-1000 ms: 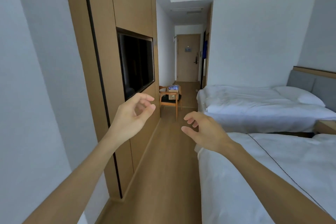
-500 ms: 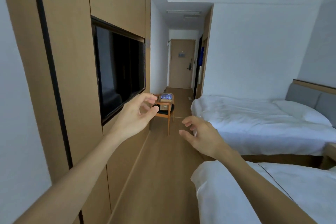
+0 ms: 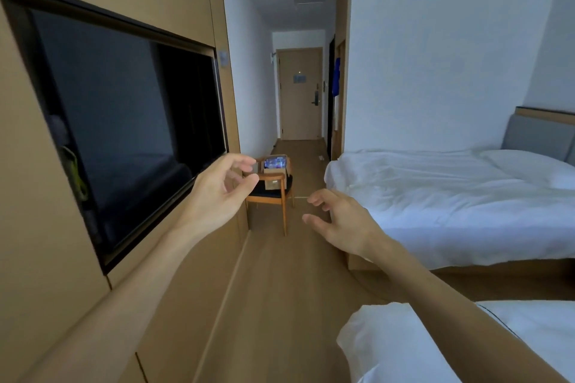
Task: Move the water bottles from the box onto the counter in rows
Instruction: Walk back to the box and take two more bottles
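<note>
A cardboard box point(image 3: 275, 179) stands on a wooden chair point(image 3: 272, 199) far down the room, against the left wall. Water bottles point(image 3: 275, 162) with blue labels show at its open top. My left hand point(image 3: 219, 194) is raised in front of me with loosely curled fingers, holding nothing, and it partly overlaps the chair in view. My right hand point(image 3: 339, 221) is also raised, fingers relaxed and spread, with nothing in it. Both hands are well short of the box. No counter is visible.
A wall-mounted television point(image 3: 124, 121) sits in a wooden panel wall on the left. Two white beds point(image 3: 451, 196) line the right side, the nearer one's corner point(image 3: 389, 342) at bottom right. A wooden-floor aisle point(image 3: 280, 289) runs to a closed door point(image 3: 300, 93).
The view has advanced down the aisle: the television, chair and box are closer and larger. Both hands stay raised and hold nothing.
</note>
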Demonstrator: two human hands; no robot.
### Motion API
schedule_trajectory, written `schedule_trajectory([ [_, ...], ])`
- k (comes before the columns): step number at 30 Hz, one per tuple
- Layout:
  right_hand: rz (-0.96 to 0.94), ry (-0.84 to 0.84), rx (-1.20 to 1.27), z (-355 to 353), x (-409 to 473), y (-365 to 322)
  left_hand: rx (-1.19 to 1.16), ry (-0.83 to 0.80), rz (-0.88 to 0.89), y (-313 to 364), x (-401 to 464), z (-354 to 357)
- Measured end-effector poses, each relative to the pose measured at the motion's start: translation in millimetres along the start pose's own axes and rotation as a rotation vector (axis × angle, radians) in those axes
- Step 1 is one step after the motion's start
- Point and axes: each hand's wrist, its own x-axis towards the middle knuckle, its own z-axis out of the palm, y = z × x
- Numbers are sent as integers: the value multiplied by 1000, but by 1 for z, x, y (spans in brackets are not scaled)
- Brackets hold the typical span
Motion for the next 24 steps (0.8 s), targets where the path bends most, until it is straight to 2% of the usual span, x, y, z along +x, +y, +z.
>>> schedule_trajectory([
  [12,-22,-47,45,56,210,170,61,1,-69,-129,189,112],
  [24,2,-57,-18,141,433,299,-17,8,-54,-326,385,204],
])
